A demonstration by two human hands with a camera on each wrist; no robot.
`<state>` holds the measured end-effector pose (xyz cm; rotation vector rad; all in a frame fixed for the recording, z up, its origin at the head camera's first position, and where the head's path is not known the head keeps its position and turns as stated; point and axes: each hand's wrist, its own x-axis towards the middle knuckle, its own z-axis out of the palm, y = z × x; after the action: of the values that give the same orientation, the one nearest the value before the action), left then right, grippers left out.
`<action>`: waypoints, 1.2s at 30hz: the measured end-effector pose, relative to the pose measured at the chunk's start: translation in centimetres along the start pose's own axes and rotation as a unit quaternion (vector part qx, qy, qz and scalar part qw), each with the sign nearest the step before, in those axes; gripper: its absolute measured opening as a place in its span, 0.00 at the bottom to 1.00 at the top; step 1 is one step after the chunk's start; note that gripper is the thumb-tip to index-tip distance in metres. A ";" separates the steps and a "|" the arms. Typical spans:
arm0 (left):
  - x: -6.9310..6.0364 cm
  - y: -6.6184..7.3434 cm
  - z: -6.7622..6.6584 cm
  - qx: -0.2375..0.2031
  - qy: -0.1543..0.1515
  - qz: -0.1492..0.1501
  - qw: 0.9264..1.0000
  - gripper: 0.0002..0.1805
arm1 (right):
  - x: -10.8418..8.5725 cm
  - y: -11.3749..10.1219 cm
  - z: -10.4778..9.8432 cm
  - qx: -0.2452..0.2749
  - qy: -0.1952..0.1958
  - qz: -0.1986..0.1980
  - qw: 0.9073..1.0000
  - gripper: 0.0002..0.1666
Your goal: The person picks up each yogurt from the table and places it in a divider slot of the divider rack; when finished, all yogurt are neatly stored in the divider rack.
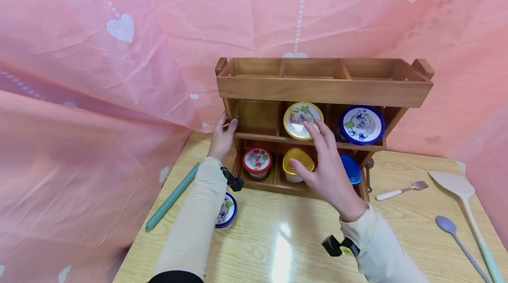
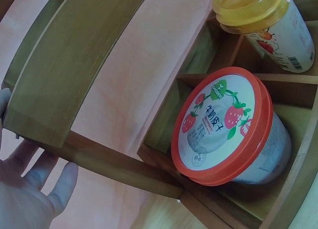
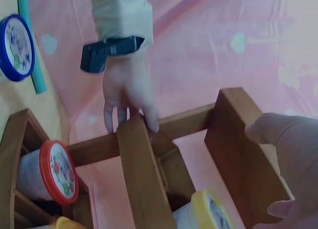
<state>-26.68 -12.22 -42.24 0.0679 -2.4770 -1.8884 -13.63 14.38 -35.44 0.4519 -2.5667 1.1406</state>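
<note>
A three-tier wooden rack [image 1: 325, 89] stands against the pink cloth. My left hand [image 1: 221, 139] grips its left side at the middle tier, thumb on the inner side and fingers outside. My right hand [image 1: 327, 173] is raised before the rack with fingers spread, close to a yellow-lidded tub [image 1: 296, 114] in the middle compartment; contact cannot be told. To that tub's right sits a blue-lidded tub [image 1: 362, 125]. The bottom tier holds a red-lidded tub [image 2: 218, 124], a yellow-lidded cup [image 1: 293, 176] and a blue-lidded container [image 1: 351, 169], partly hidden by my right hand.
Another blue-lidded tub [image 1: 227, 210] stands on the table beside my left forearm, which partly covers it. A green rod [image 1: 172, 197] lies at the left. On the right lie a fork [image 1: 402, 190], a spatula [image 1: 456, 186], a grey-blue spoon [image 1: 446, 225] and a dark utensil [image 1: 368, 175].
</note>
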 end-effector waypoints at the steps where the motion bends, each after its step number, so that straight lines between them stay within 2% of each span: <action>1: 0.0 0.0 0.0 0.001 0.001 -0.001 1.000 0.32 | -0.2 -0.2 0.0 0.006 -0.004 -0.001 1.000 0.51; 8: -0.2 -0.1 0.0 -0.003 0.005 -0.007 1.000 0.32 | -1.3 -0.4 0.5 0.036 -0.014 -0.020 0.999 0.48; 12: -0.2 -0.2 0.1 -0.003 0.006 -0.005 1.000 0.32 | -2.7 -0.3 1.7 0.070 -0.045 -0.042 0.996 0.48; 16: -0.1 -0.1 0.1 -0.005 0.005 -0.001 1.000 0.32 | -4.3 0.0 3.2 0.071 -0.086 -0.052 0.992 0.48; 19: 0.0 -0.1 0.1 -0.005 0.005 -0.004 1.000 0.32 | -5.5 0.5 4.4 0.066 -0.113 -0.045 0.990 0.47; 21: 0.1 -0.1 0.1 -0.004 0.004 -0.005 1.000 0.32 | -6.2 0.9 5.3 0.081 -0.133 -0.038 0.987 0.47; 28: 0.2 -0.1 0.1 -0.001 0.003 0.006 1.000 0.32 | -8.3 2.4 8.8 0.127 -0.199 -0.020 0.971 0.49; 36: 0.2 -0.1 0.1 0.001 0.007 0.007 1.000 0.31 | -9.1 3.2 11.9 0.133 -0.218 -0.021 0.966 0.50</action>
<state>-26.87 -12.15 -42.38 0.0632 -2.4642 -1.8730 -8.32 8.96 -48.71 0.9087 -2.7481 1.5230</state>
